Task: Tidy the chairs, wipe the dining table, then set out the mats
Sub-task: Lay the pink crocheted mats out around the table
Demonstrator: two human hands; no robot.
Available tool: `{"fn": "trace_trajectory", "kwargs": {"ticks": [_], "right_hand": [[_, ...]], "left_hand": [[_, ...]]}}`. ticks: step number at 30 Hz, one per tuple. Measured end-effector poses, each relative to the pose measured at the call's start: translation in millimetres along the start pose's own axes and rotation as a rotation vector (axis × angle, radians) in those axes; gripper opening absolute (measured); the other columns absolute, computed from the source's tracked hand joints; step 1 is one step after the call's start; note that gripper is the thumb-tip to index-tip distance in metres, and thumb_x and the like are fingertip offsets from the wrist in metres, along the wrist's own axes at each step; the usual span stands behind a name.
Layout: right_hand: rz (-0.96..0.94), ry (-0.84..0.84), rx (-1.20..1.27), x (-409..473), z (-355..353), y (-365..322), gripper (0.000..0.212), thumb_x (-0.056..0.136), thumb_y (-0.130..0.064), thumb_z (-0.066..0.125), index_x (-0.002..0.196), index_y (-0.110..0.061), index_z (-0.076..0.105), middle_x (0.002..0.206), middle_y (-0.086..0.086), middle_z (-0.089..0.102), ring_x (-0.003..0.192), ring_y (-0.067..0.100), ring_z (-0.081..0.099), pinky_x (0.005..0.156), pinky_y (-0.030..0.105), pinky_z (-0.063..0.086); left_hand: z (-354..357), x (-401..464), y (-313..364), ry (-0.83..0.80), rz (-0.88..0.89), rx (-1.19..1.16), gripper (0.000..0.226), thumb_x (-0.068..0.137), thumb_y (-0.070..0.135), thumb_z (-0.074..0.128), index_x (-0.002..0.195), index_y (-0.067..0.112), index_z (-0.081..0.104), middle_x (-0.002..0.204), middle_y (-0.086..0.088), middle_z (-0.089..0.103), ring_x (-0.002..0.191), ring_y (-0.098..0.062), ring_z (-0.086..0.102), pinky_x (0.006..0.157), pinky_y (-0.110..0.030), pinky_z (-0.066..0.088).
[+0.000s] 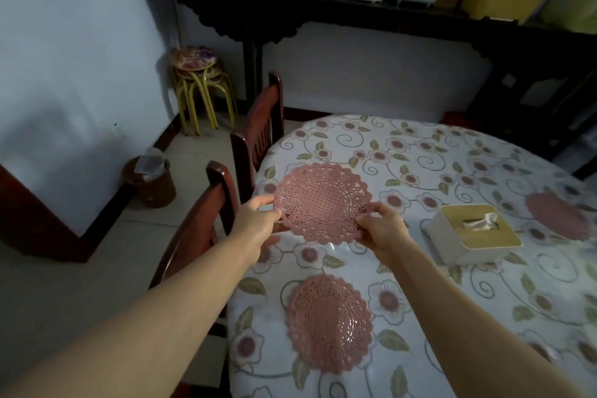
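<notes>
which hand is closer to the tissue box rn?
Right. The right hand pinches the near-right edge of the held mat, just left of the tissue box. The left hand grips the mat's left edge, a full mat farther away.

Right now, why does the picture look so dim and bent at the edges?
Head view: dim, bluish room light; the wide lens bows the dark sideboard and table edge; the far mat is smeared; a small glare shines below the held mat.

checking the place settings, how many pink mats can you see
3: one held in both hands, one flat on the near table edge, one at the far right. Others may lie outside the picture.
</notes>
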State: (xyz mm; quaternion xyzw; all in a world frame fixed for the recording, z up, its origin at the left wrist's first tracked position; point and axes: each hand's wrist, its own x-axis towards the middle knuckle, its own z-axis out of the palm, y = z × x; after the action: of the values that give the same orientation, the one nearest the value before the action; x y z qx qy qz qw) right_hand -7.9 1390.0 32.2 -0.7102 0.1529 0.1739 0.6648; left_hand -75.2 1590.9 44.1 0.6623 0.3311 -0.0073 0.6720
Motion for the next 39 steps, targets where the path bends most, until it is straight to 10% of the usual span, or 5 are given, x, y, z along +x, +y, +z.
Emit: {"fn": "trace_trajectory", "kwargs": {"ticks": [21,30,39], "right_hand": [[0.124,0.128,0.128,285,36,-4,0.028,0.086,0.015,0.046,0.098,-0.007,0.057,0.074,0.012,0.061,0.061,0.021,0.059,0.039,0.023,0.052],[0.093,0.034,-0.275,285,32,15,0.013,0.074,-0.001,0.062,0.086,-0.003,0.065,0.091,0.019,0.069,0.08,0.03,0.065,0.075,0.039,0.057],[-0.063,-0.044,-0.741,183,2,10,0.085,0.081,-0.024,0.071,0.148,-0.014,0.021,0.151,0.013,0.024,0.137,0.034,0.024,0.112,0.046,0.026]], "left_hand": [[92,177,24,0.095,0.004,0.281,0.02,0.09,0.007,0.055,0.108,0.012,0.061,0.101,-0.007,0.069,0.066,-0.01,0.061,0.059,-0.022,0.045],[96,169,18,0.097,-0.034,0.308,0.021,0.09,0.004,0.049,0.102,0.016,0.06,0.095,-0.004,0.069,0.068,-0.012,0.062,0.057,-0.022,0.045],[103,104,32,0.026,0.029,0.358,0.018,0.09,0.006,0.054,0.105,0.012,0.061,0.091,-0.003,0.064,0.063,-0.01,0.059,0.047,-0.017,0.043]]}}
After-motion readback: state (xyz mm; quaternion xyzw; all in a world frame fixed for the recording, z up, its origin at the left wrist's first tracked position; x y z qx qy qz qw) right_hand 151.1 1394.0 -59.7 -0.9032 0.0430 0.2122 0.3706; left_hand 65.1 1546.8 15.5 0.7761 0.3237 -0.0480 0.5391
